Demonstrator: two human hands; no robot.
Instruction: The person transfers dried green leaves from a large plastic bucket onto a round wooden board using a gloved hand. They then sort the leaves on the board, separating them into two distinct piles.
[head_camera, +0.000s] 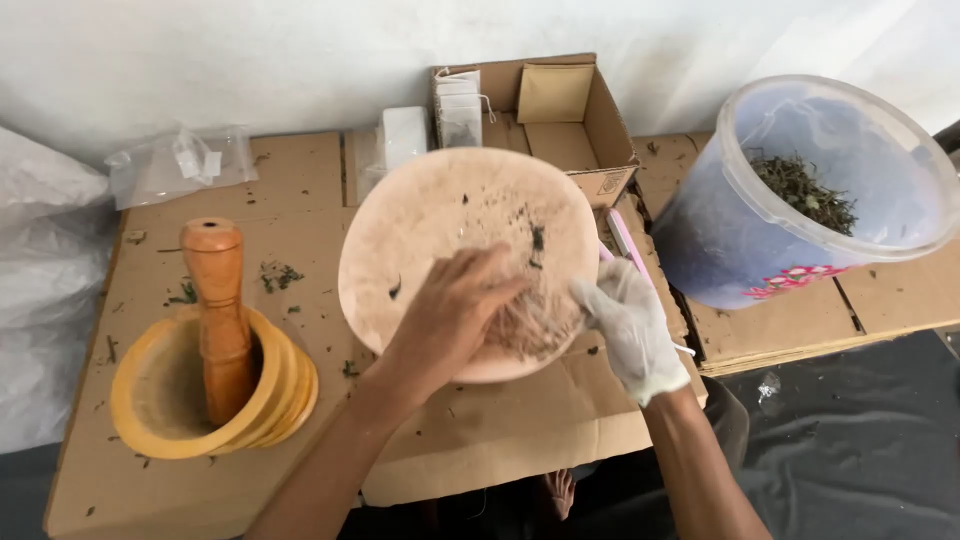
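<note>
Pale wooden bowl (470, 225) tilted up over the middle of the cardboard-covered desk (300, 180), flecked with dried herb. Bare left hand (450, 315) inside its lower part, fingers curled, blurred; grip unclear. Gloved right hand (630, 325) closed on the bowl's lower right rim. Wooden mortar (160, 400) with pestle (220, 310) near the left edge; plastic bucket (720, 240) of herbs at the right, open cardboard box (600, 120) at the back.

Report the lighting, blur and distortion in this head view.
Head view: soft, even light, faint shadows; motion blur smears the bare left hand inside the tilted round pinkish wooden bowl; the white-gloved right hand looks softer too; the yellow wooden mortar is sharp; wide-angle bending at the edges.
</note>
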